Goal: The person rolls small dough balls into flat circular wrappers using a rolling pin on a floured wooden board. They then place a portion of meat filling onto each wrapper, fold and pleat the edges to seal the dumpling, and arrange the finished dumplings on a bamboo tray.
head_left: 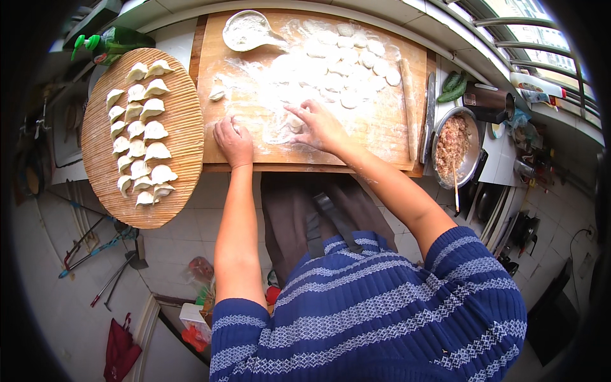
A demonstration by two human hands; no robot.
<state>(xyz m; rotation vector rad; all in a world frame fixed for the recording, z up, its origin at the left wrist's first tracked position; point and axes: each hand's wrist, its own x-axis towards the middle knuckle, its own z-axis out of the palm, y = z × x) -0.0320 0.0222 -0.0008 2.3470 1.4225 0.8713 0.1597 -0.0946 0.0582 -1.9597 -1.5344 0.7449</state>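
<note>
My right hand (315, 125) is over the floured wooden board (267, 155), thumb and fingers spread around a small dough piece (294, 123). Whether they grip it is unclear. My left hand (234, 142) rests curled at the board's front left; a pale bit shows between its thumb and fingers, but I cannot tell what it is. Behind that hand lies a lone lump of dough (216, 92). Many flattened dough pieces (349, 99) lie floured at the board's back right. A rolling pin (408, 110) lies along the right side.
To the left, a round slatted tray (100, 157) holds rows of folded dumplings (155, 130). A ladle of flour (248, 29) sits at the back. On the right are a knife (428, 114), cucumbers (453, 87) and a metal bowl (472, 125) of minced filling (451, 143) with chopsticks (455, 186).
</note>
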